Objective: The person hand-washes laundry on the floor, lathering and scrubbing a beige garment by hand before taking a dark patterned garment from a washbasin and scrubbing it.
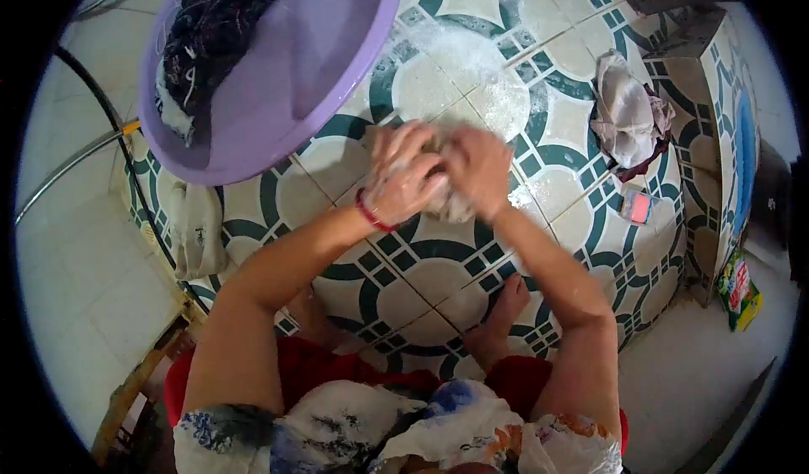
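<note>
Soapy and wet, my left hand (pixel 403 175) has its fingers curled over a bunched, pale cloth (pixel 452 208) low above the tiled floor. My right hand (pixel 479 171), slightly blurred, is closed on the same cloth from the other side. The two hands meet, so most of the cloth is hidden between and beneath them, and I cannot make out what kind of garment it is. A red band circles my left wrist. White suds (pixel 472 57) spread over the tiles just beyond my hands.
A purple basin (pixel 386 10) with dark wet clothing (pixel 211 32) stands upper left. Beside it are pale shoe-like items (pixel 198 230) and a black hose (pixel 93 86). At right lie crumpled cloths (pixel 625 116), a pink bar in a small box (pixel 638 207) and a green packet (pixel 739 293).
</note>
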The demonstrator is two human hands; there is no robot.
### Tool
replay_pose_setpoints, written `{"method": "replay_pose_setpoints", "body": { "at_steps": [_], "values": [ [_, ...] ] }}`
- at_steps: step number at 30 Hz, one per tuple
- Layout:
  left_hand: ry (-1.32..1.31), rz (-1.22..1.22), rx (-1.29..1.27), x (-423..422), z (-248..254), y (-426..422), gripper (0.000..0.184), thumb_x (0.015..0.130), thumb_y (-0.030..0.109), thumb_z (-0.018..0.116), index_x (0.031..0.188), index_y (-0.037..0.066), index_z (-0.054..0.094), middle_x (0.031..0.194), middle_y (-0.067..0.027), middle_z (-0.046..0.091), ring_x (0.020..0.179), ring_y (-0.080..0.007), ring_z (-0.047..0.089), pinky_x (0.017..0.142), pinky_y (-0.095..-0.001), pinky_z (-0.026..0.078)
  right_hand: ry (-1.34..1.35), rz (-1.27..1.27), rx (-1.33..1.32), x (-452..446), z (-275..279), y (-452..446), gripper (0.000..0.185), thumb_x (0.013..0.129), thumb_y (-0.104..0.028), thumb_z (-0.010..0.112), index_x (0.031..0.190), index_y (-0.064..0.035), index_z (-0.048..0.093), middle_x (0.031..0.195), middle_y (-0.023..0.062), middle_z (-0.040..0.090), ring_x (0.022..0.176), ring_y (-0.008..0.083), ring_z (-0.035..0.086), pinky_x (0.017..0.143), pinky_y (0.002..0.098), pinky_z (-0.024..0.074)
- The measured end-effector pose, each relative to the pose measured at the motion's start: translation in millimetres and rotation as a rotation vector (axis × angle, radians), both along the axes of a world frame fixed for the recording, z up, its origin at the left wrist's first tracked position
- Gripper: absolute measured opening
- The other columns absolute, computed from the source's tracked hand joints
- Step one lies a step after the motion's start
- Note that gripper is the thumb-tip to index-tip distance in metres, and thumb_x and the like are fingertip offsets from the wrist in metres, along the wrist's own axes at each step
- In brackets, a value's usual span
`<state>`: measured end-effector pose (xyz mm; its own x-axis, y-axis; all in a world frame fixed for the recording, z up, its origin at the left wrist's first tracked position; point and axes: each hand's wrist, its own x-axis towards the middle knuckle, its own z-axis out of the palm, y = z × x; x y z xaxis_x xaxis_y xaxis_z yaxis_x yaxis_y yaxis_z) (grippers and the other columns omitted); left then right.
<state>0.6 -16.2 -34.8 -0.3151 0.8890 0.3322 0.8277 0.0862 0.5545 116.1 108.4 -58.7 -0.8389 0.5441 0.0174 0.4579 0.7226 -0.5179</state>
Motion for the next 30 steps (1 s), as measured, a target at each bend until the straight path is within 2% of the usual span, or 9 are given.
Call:
{"method": "replay_pose_setpoints", "body": {
  "at_steps": [1, 6, 10, 12, 14, 16, 20, 23, 30],
  "values": [
    [-0.010, -0.001, -0.007, 5.9, -12.8, -6.9, 0.031, 0.078, 0.032, 0.048, 0.087, 0.005, 0.061, 0.103, -0.0114, 0.057, 0.106, -0.0325, 0.046, 0.091, -0.0495, 0.029, 0.127, 0.209, 0.335, 19.9, -1.3, -21.4, 0.022, 0.072, -0.025, 0.053, 0.085, -0.0089, 0.060, 0.098, 0.0084, 0.054, 0.094, 0.0266, 0.049, 0.083, 0.0516, 0.0309],
    [-0.012, 0.021, -0.058, 18.8, -100.6, -24.0, 0.027, 0.070, 0.023, 0.051, 0.087, 0.004, 0.060, 0.098, -0.0115, 0.056, 0.097, -0.0318, 0.050, 0.088, -0.0489, 0.031, 0.233, 0.155, 0.117, 18.6, -33.6, -34.4, 0.016, 0.064, -0.025, 0.053, 0.072, -0.0119, 0.057, 0.079, 0.0046, 0.053, 0.079, 0.0239, 0.050, 0.077, 0.0451, 0.0316],
    [0.058, -0.073, -0.129, -3.4, -85.4, 5.9, 0.024, 0.072, 0.028, 0.052, 0.080, 0.007, 0.060, 0.087, -0.0123, 0.060, 0.082, -0.0305, 0.056, 0.074, -0.0395, 0.039, 0.238, 0.105, 0.052, -2.2, -21.4, -11.3, 0.012, 0.063, -0.022, 0.053, 0.060, -0.0096, 0.054, 0.071, 0.0076, 0.054, 0.070, 0.0260, 0.053, 0.072, 0.0395, 0.0366],
    [0.054, -0.040, -0.296, -15.5, -90.6, 33.6, 0.027, 0.074, 0.031, 0.052, 0.078, 0.006, 0.061, 0.090, -0.0121, 0.060, 0.082, -0.0297, 0.057, 0.074, -0.0379, 0.039, -0.435, 0.190, 0.087, -20.2, -26.6, 12.5, 0.015, 0.070, -0.020, 0.053, 0.065, -0.0059, 0.057, 0.077, 0.0076, 0.058, 0.073, 0.0240, 0.057, 0.067, 0.0389, 0.0420],
    [-0.112, 0.162, -0.565, -25.7, -68.2, 71.1, 0.028, 0.076, 0.033, 0.051, 0.075, 0.007, 0.061, 0.091, -0.0119, 0.060, 0.085, -0.0294, 0.055, 0.076, -0.0390, 0.038, 0.116, -0.285, -1.277, -34.1, -48.0, 61.8, 0.024, 0.078, -0.025, 0.053, 0.075, -0.0031, 0.060, 0.082, 0.0077, 0.061, 0.077, 0.0200, 0.060, 0.064, 0.0350, 0.0461],
    [0.159, 0.157, -0.172, -24.2, 17.6, 78.1, 0.028, 0.076, 0.035, 0.052, 0.075, 0.008, 0.061, 0.090, -0.0118, 0.059, 0.092, -0.0282, 0.052, 0.080, -0.0411, 0.035, 0.195, -0.445, -1.507, -47.5, 4.3, 82.0, 0.034, 0.082, -0.032, 0.052, 0.089, 0.0001, 0.060, 0.081, 0.0064, 0.061, 0.078, 0.0179, 0.059, 0.069, 0.0321, 0.0465],
    [0.259, -0.116, -0.021, 1.9, 25.3, 27.9, 0.022, 0.071, 0.032, 0.059, 0.078, 0.011, 0.061, 0.098, -0.0101, 0.053, 0.099, -0.0271, 0.046, 0.085, -0.0431, 0.031, -0.021, -0.121, -0.314, -23.8, -1.1, 46.7, 0.033, 0.080, -0.030, 0.052, 0.099, -0.0035, 0.057, 0.096, 0.0201, 0.058, 0.088, 0.0328, 0.056, 0.077, 0.0379, 0.0437],
    [0.108, 0.013, -0.038, 17.5, -14.7, -14.8, 0.025, 0.069, 0.027, 0.059, 0.086, 0.008, 0.057, 0.099, -0.0096, 0.052, 0.098, -0.0263, 0.046, 0.085, -0.0425, 0.031, 0.169, -0.006, 0.219, 21.6, -13.1, -25.8, 0.026, 0.077, -0.030, 0.050, 0.088, -0.0066, 0.054, 0.098, 0.0116, 0.053, 0.097, 0.0334, 0.044, 0.088, 0.0525, 0.0276],
    [0.125, 0.024, -0.190, 4.5, -61.3, 4.6, 0.019, 0.071, 0.023, 0.055, 0.084, 0.009, 0.055, 0.087, -0.0081, 0.058, 0.084, -0.0249, 0.052, 0.075, -0.0404, 0.035, -0.055, 0.033, 0.053, 0.3, -33.5, -16.3, 0.022, 0.070, -0.028, 0.049, 0.075, -0.0090, 0.059, 0.085, 0.0102, 0.059, 0.086, 0.0284, 0.052, 0.083, 0.0441, 0.0358]
  ]
}}
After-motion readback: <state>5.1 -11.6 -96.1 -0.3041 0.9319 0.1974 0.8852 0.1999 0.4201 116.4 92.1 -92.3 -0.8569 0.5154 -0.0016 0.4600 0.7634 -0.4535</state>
